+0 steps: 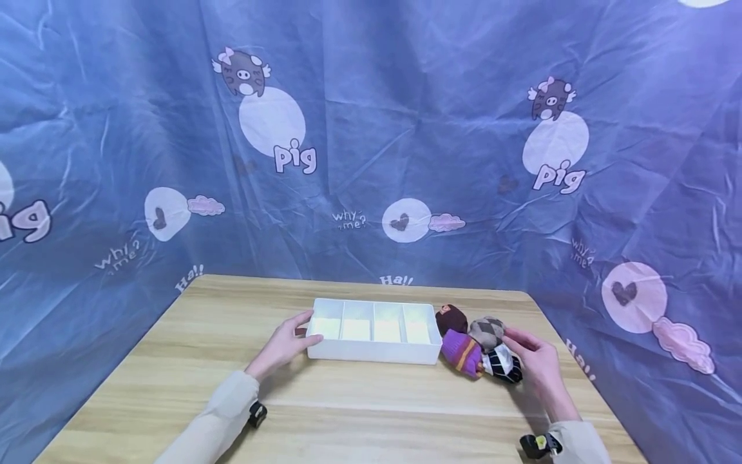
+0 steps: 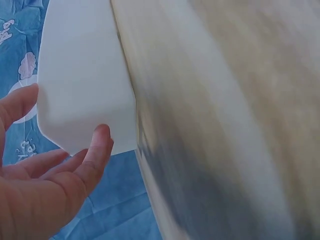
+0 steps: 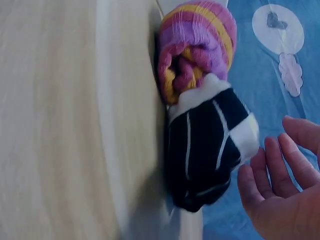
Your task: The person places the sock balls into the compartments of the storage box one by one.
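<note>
A white tray (image 1: 375,350) with several compartments sits mid-table. My left hand (image 1: 298,330) lies at its left end, fingers relaxed around the corner; in the left wrist view the fingertips (image 2: 101,137) sit just by the tray (image 2: 85,75). Right of the tray lie rolled socks: brown (image 1: 451,318), grey argyle (image 1: 487,330), purple striped (image 1: 462,351) and black-and-white (image 1: 503,364). My right hand (image 1: 524,348) hovers open beside the black-and-white roll (image 3: 210,145), a small gap between them. The purple roll (image 3: 200,45) lies against it.
The wooden table (image 1: 348,412) has rounded far corners. A blue printed cloth (image 1: 406,129) hangs close behind it and on both sides. The near half of the tabletop holds only my forearms.
</note>
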`<state>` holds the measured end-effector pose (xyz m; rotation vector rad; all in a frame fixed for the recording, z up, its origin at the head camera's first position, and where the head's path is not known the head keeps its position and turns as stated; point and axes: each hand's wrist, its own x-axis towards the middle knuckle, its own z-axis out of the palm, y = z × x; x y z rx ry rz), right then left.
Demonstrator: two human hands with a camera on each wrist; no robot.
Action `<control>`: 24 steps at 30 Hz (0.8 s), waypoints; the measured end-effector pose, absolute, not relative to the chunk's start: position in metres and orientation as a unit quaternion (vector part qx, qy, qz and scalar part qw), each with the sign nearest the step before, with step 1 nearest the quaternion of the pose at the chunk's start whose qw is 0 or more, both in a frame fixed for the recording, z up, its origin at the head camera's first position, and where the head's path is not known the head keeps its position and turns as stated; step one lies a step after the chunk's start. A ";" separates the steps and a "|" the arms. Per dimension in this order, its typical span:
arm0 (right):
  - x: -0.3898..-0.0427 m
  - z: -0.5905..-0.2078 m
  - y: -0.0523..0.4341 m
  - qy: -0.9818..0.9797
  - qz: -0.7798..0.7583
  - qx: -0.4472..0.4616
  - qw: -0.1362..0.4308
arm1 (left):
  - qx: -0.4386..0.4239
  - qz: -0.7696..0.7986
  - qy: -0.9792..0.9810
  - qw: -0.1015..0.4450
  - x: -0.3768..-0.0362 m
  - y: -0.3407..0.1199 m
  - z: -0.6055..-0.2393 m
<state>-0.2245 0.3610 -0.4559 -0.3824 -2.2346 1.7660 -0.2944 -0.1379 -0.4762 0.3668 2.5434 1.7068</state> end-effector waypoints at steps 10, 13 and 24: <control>-0.225 -0.465 0.381 -0.815 0.576 -0.037 0.043 | 0.116 0.536 0.835 0.040 -0.293 -0.139 -0.474; -0.226 -0.466 0.387 -0.816 0.577 -0.002 0.016 | 0.111 0.529 0.840 0.039 -0.294 -0.138 -0.472; -0.224 -0.472 0.403 -0.867 0.486 0.104 -0.033 | 0.100 0.519 0.848 0.037 -0.294 -0.139 -0.469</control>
